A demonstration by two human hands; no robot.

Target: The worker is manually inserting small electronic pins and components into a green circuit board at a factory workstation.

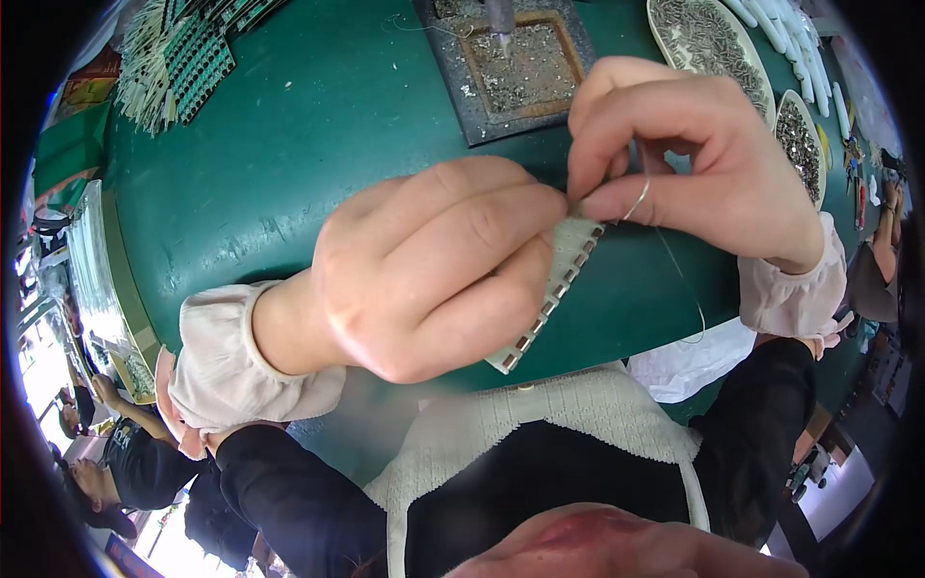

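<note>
My left hand (438, 265) is closed around a pale circuit board strip (561, 279) with a row of brownish-metallic pads along its edge. The hand covers most of the strip. Against its upper corner, my right hand (699, 154) pinches between thumb and forefinger. A thin silvery wire (640, 199) runs from these fingers over the thumb, and its loose length curves down over the table on the right. Both hands' fingertips meet at the strip's corner, so what exactly is gripped there is hidden.
Beyond my hands, a soldering iron tip (502, 27) hangs over a dark, debris-covered square tray (472, 123). Oval dishes of small metal parts (713, 43) stand at far right, near white tubes (790, 43). Wired circuit boards (199, 72) lie at far left on the green table (222, 183).
</note>
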